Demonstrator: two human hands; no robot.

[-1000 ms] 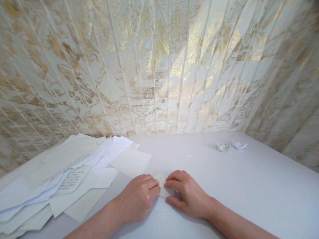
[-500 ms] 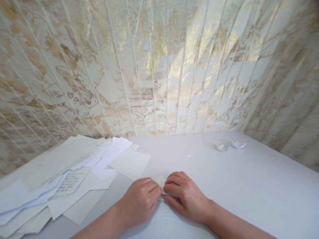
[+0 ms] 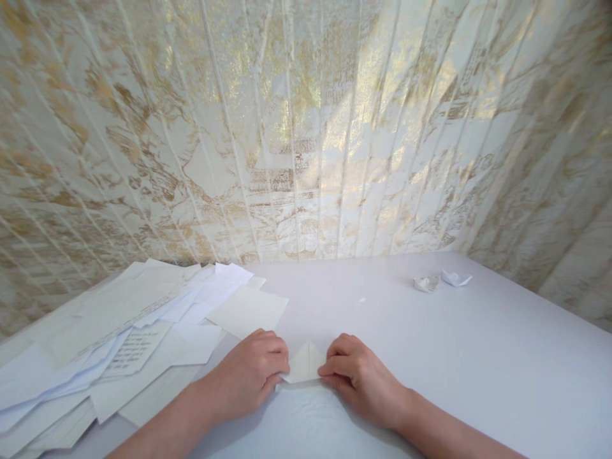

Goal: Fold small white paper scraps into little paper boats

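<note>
A small folded white paper triangle [image 3: 305, 363] lies on the white table [image 3: 478, 357] between my hands. My left hand [image 3: 248, 376] has its fingers curled and pinches the triangle's left corner. My right hand [image 3: 358, 376] is curled the same way and pinches the right corner. Both hands rest on the tabletop near its front edge. The triangle's tip points away from me.
A loose pile of white paper sheets [image 3: 119, 331] covers the table's left side, some printed. Two small folded paper boats [image 3: 442, 280] sit at the far right. A gold-patterned white curtain [image 3: 306, 127] hangs behind the table.
My hands have moved apart along the folded paper, left hand going left and right hand right, and more of the triangle now shows between them.
</note>
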